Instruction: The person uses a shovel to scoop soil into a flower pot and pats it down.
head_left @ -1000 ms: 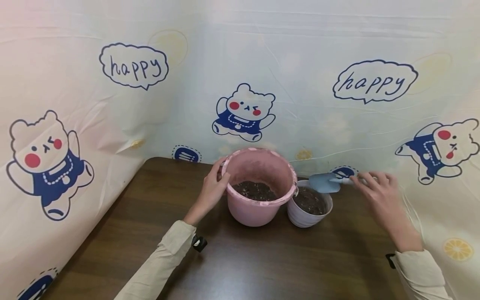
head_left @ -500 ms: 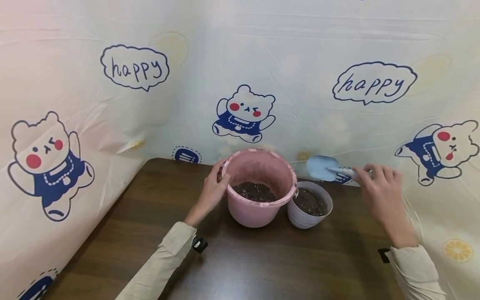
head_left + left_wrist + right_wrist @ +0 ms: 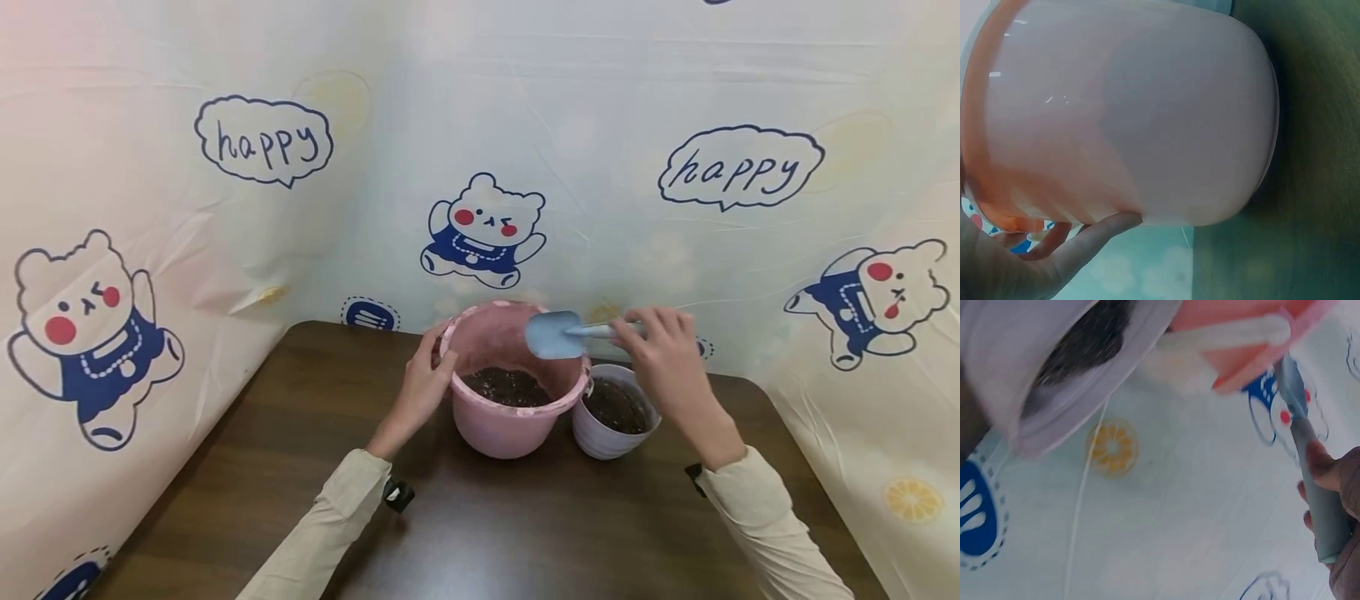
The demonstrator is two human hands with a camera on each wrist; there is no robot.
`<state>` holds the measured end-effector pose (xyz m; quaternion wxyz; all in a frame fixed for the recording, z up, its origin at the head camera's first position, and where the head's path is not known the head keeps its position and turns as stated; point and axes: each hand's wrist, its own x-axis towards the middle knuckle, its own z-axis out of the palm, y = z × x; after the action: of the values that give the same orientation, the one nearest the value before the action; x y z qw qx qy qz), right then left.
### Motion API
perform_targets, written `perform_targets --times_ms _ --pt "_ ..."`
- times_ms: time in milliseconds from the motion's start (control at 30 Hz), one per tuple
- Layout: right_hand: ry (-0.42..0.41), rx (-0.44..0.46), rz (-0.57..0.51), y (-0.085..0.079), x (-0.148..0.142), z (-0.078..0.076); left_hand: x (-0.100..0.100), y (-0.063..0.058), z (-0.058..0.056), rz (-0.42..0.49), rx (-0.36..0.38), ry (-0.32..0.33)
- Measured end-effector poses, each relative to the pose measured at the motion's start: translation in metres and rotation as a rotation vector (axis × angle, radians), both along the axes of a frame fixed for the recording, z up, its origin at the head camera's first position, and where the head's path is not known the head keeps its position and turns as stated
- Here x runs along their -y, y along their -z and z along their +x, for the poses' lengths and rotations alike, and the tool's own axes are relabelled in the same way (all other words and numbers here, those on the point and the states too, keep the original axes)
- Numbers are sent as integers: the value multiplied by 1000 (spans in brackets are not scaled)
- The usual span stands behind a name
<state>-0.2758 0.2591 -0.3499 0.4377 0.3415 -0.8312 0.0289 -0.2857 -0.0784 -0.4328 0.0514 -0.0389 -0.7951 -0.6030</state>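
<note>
A pink bucket (image 3: 504,432) with dark soil (image 3: 506,387) in its bottom stands on the table. My left hand (image 3: 418,390) grips its left side near the rim; in the left wrist view the thumb (image 3: 1110,230) lies along the outer wall. The right hand (image 3: 670,367) holds a light blue hand trowel (image 3: 553,335) by its grey handle (image 3: 1319,494). Its blade hangs over the bucket's right rim, and no soil shows on the face I see. Close against the bucket's right side is a white plant pot (image 3: 609,442) holding soil (image 3: 617,406).
Brown wood-grain table (image 3: 517,533) runs in front of both containers and out to the sides. A patterned cloth (image 3: 360,225) with bears and "happy" bubbles rises behind and at both sides. The bucket's white handle grip (image 3: 1229,334) hangs near the pot.
From over the plant pot, my right hand has raised the trowel and carried it left to above the bucket. The left hand keeps its place on the bucket.
</note>
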Motion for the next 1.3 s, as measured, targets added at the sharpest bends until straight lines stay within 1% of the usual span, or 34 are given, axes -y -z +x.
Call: perform_targets --times_ms 100,333,467,600,667,733,833,867,1033,1100,1200,1300 --pt "8 16 91 3 18 -7 2 1 0 -3 -3 0" --pt "103 52 342 8 52 -24 1 1 -1 3 2 9" --pt "124 93 494 12 67 -36 1 1 -1 8 7 13" --pt "152 137 584 14 80 -44 2 1 -1 12 3 25" --pt "156 166 596 15 87 -46 2 1 -1 15 0 26" --pt "148 213 605 15 91 -48 1 1 -1 20 -4 30" --pt "106 294 590 15 94 -48 -1 1 -1 22 -4 34" --pt "94 333 585 14 94 -48 -2 0 0 21 -6 35" --pt "20 582 496 9 87 -48 -4 -2 -1 4 -6 15" --pt "-12 642 458 8 83 -48 -3 -3 -1 -11 -10 6" --pt "-54 696 419 9 78 -50 -3 -3 -2 -29 -11 7" --pt "-97 777 357 10 75 -53 -2 -3 -2 -32 -12 7"
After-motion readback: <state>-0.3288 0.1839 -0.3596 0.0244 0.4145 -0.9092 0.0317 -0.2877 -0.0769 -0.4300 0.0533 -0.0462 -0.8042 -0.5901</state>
